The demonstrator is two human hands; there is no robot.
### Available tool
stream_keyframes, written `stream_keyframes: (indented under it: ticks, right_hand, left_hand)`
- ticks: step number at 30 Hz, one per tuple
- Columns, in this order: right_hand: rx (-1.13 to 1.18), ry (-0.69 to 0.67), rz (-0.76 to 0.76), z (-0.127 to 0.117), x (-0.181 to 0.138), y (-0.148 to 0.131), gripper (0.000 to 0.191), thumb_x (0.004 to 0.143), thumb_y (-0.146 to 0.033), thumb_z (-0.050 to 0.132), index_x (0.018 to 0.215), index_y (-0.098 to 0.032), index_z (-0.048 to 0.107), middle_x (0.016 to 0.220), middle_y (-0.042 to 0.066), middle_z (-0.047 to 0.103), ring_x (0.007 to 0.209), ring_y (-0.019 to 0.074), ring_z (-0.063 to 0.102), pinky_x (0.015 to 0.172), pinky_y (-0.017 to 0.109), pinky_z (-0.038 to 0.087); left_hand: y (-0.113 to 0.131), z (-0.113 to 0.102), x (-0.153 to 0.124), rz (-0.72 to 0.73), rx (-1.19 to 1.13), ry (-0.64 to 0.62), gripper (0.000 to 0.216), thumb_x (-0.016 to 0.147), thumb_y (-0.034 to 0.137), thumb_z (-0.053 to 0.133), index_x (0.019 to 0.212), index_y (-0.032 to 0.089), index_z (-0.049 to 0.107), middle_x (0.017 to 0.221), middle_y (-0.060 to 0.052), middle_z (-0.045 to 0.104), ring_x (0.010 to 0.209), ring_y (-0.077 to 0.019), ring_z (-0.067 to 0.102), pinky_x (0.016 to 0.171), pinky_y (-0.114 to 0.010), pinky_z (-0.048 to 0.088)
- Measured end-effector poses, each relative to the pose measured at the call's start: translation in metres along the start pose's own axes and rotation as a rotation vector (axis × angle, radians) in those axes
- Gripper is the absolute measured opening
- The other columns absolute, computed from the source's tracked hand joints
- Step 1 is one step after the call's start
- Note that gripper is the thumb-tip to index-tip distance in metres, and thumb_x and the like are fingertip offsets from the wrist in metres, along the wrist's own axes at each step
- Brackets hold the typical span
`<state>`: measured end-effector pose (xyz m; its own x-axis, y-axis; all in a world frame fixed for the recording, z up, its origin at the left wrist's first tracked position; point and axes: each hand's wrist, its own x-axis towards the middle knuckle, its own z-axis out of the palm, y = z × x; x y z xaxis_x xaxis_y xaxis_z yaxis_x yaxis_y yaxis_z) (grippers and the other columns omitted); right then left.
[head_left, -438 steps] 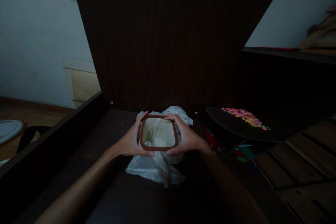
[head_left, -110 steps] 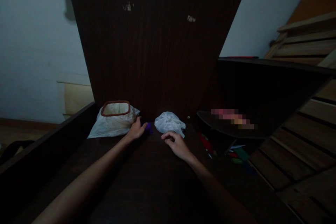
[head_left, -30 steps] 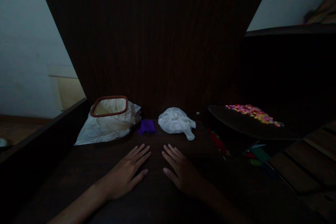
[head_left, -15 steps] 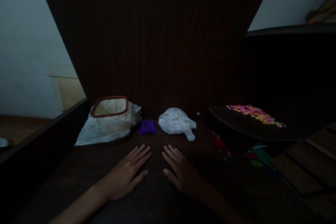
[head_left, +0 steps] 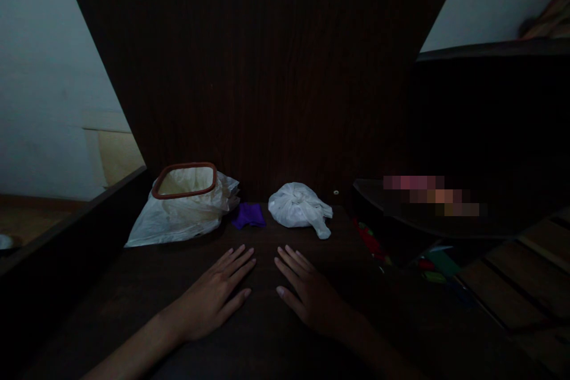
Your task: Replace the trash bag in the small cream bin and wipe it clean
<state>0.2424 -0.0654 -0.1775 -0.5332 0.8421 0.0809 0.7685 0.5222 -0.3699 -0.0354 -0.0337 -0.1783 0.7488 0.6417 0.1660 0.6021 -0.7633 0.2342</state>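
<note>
My left hand lies flat on the dark wooden surface, fingers spread and holding nothing. Opposite it, my right hand rests palm down, also with its fingers apart. Just beyond the right fingertips sits a knotted white plastic bag, its contents hidden. A small folded purple cloth lies ahead of the left fingertips. To its left stands a bin lined with a white plastic bag, with a reddish-brown rim around its mouth. Neither hand touches these things.
A dark wooden panel rises behind the bags, and a low side board runs along the left. At right, a dark curved shelf bears a blurred pinkish patch. Red and green items lie beneath it.
Both hands stay in place and the bags and cloth have not moved. The colourful small pieces on the right shelf now appear as a blurred, pixelated patch.
</note>
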Motion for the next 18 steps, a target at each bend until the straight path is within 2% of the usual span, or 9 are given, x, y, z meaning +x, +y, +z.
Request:
stream_keyframes:
  ticks: [6,18]
  right_hand:
    - [0.002,0.030,-0.023,0.0032,-0.0012,0.0028,0.057,0.104,-0.038,0.045,0.156,-0.014,0.040,0.165,0.013,0.031,0.155,0.0303,0.024,0.125,0.056,0.028]
    - [-0.020,-0.029,0.008,-0.0038,0.0005,-0.0033,0.058,0.104,-0.037,0.046,0.155,-0.011,0.041,0.165,0.014,0.029,0.155,0.0321,0.023,0.125,0.057,0.026]
  left_hand:
    - [-0.0013,0.0014,-0.0010,0.009,-0.021,0.030,0.058,0.105,0.040,0.048,0.159,0.030,0.032,0.165,-0.006,0.033,0.152,-0.0304,0.032,0.123,-0.053,0.036]
    - [0.0025,-0.0030,0.0010,-0.022,-0.007,-0.023,0.055,0.105,0.043,0.045,0.157,0.024,0.037,0.165,-0.008,0.034,0.152,-0.0323,0.033,0.121,-0.055,0.038]
